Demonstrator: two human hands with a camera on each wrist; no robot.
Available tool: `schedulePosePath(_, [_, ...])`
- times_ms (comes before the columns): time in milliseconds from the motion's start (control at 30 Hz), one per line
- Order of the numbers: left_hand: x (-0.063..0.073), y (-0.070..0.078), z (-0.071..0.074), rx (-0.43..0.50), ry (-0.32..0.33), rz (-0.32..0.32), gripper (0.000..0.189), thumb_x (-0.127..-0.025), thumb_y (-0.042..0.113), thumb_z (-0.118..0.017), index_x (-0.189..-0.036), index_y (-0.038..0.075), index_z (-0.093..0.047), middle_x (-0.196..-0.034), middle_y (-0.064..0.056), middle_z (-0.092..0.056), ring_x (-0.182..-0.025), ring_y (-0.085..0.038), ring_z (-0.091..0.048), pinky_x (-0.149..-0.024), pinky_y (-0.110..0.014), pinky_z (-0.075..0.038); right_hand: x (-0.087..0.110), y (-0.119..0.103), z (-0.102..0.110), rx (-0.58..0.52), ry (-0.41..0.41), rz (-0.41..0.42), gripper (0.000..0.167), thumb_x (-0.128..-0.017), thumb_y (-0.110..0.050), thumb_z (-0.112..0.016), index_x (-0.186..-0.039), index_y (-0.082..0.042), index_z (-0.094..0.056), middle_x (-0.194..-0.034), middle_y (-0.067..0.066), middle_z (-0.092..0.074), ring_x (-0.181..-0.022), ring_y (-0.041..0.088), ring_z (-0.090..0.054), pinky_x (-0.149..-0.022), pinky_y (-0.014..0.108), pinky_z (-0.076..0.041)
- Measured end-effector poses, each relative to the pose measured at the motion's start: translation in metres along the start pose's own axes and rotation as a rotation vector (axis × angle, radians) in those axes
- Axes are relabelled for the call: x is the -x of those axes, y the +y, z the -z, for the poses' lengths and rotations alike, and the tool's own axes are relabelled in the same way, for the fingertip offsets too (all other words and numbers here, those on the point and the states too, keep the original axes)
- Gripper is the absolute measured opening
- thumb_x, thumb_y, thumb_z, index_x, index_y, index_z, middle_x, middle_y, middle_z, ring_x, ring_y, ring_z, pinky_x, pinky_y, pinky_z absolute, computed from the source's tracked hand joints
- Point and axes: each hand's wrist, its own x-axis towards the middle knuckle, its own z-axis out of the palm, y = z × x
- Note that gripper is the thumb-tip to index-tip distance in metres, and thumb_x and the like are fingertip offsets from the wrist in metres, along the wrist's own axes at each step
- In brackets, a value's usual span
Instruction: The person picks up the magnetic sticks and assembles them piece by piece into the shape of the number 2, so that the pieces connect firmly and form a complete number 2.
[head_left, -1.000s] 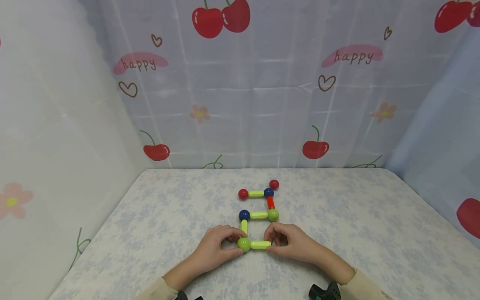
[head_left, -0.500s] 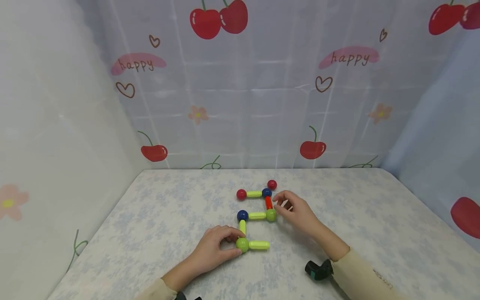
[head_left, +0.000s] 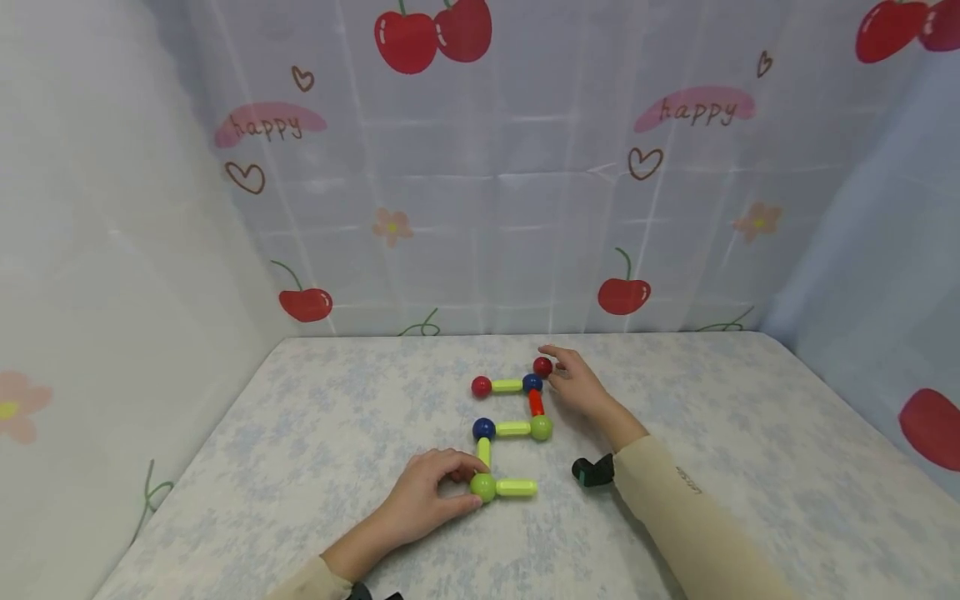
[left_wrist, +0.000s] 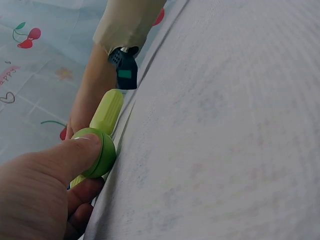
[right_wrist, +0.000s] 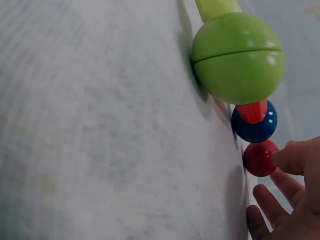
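A zigzag chain of balls and rods lies on the table. My left hand (head_left: 427, 490) pinches the green ball (left_wrist: 100, 155) at its near corner, thumb on one side and fingers on the other. A yellow-green rod (head_left: 517, 487) sticks out rightward from that ball with a free end. At the far end, my right hand (head_left: 579, 385) reaches round a loose red ball (head_left: 543, 367). Its fingers are spread, the index finger stretched past the ball. In the right wrist view the thumb overlaps the red ball's edge, beside the blue ball (right_wrist: 255, 122).
The chain continues through a second blue ball (head_left: 483, 429), another green ball (head_left: 541, 428), a red rod (head_left: 536, 403) and a red ball (head_left: 481, 387) at its far left end. A cherry-print curtain (head_left: 510, 250) hangs behind the table (head_left: 360, 400).
My right hand has let go of the near yellow-green rod and moved away from me, past the chain's right side, to the loose red ball. The left hand stays on the green ball.
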Motion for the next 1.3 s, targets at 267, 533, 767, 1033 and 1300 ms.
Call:
schedulePosePath(267, [-0.001,0.002,0.0,-0.011,-0.004,-0.011,0.034,-0.087,0.044,-0.076,-0.119,0.04,-0.066,-0.103,0.022,-0.066,-0.096,-0.001,-0.055,-0.088,-0.033,-0.036,-0.005,0.011,-0.005,0.056,0.023,-0.003,0.047,-0.1,-0.002,-0.046,-0.146,-0.011,-0.047,-0.148,0.019,-0.048,-0.136,0.037,-0.047,-0.114,0.053,-0.038])
schedulePosePath(533, [0.0,0.005,-0.001,-0.002,-0.004,-0.011,0.033,-0.087,0.044,-0.076,-0.118,0.039,-0.067,-0.102,0.021,-0.067,-0.096,-0.003,-0.056,-0.089,-0.034,-0.036,-0.003,0.015,-0.006,0.061,0.083,-0.036,0.037,-0.101,-0.007,-0.054,-0.138,-0.011,-0.054,-0.139,0.015,-0.057,-0.128,0.034,-0.054,-0.109,0.05,-0.044])
schedulePosePath(767, [0.0,0.004,-0.001,-0.002,-0.004,-0.007,0.033,-0.086,0.045,-0.076,-0.117,0.04,-0.066,-0.102,0.021,-0.067,-0.096,-0.003,-0.055,-0.088,-0.034,-0.036,-0.001,0.013,-0.008,0.064,0.096,-0.046,0.037,-0.101,-0.007,-0.055,-0.138,-0.011,-0.054,-0.138,0.016,-0.058,-0.127,0.034,-0.055,-0.109,0.051,-0.044])
schedulePosePath(1033, [0.0,0.004,-0.001,0.002,-0.005,0.003,0.032,-0.086,0.043,-0.077,-0.116,0.039,-0.067,-0.102,0.021,-0.067,-0.095,-0.002,-0.056,-0.088,-0.034,-0.036,0.006,0.007,-0.003,0.034,0.122,-0.048,0.037,-0.102,-0.012,-0.055,-0.139,-0.012,-0.053,-0.137,0.016,-0.059,-0.125,0.033,-0.056,-0.104,0.049,-0.048])
schedulePosePath(1300, [0.0,0.004,0.0,-0.001,0.007,0.003,0.032,-0.085,0.044,-0.078,-0.115,0.038,-0.068,-0.102,0.021,-0.067,-0.096,-0.003,-0.056,-0.088,-0.035,-0.036,0.033,-0.02,0.005,-0.051,0.095,-0.012,0.037,-0.1,-0.022,-0.062,-0.136,-0.019,-0.055,-0.128,0.009,-0.063,-0.117,0.028,-0.058,-0.097,0.044,-0.054])
